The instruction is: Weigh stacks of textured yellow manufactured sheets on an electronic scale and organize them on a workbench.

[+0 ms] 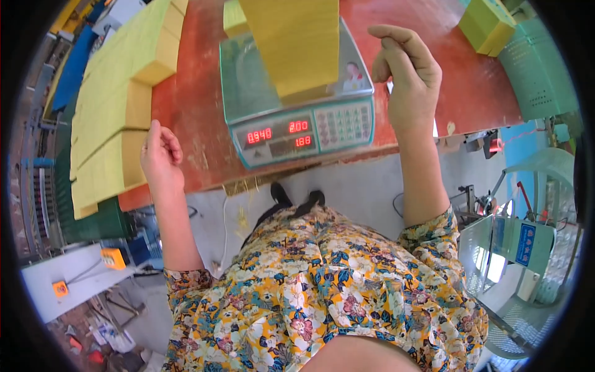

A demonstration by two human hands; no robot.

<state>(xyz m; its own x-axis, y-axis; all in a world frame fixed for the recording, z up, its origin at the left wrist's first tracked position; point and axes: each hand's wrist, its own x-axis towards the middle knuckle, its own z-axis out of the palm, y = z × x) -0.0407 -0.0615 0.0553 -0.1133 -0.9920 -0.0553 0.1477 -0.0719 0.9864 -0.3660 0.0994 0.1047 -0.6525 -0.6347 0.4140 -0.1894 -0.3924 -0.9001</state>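
A tall block of yellow paper (297,53) stands on the metal pan of a digital weighing scale (304,133), whose red display is lit. To the right of the block, my right hand (409,77) hovers by the scale's edge, fingers bent and apart, with nothing visible in it. My left hand (162,152) is beside the near end of a long row of yellow paper stacks (114,118). Its fingers are loosely curled and hold nothing I can see. Whether it touches the nearest stack is hard to tell.
A red table (201,136) carries the scale and stacks. Another yellow stack (235,18) sits behind the scale; one more paper block (486,26) lies far right against a green perforated basket (536,68). A pale green chair (545,167) stands right. White machine table (87,273) at lower left.
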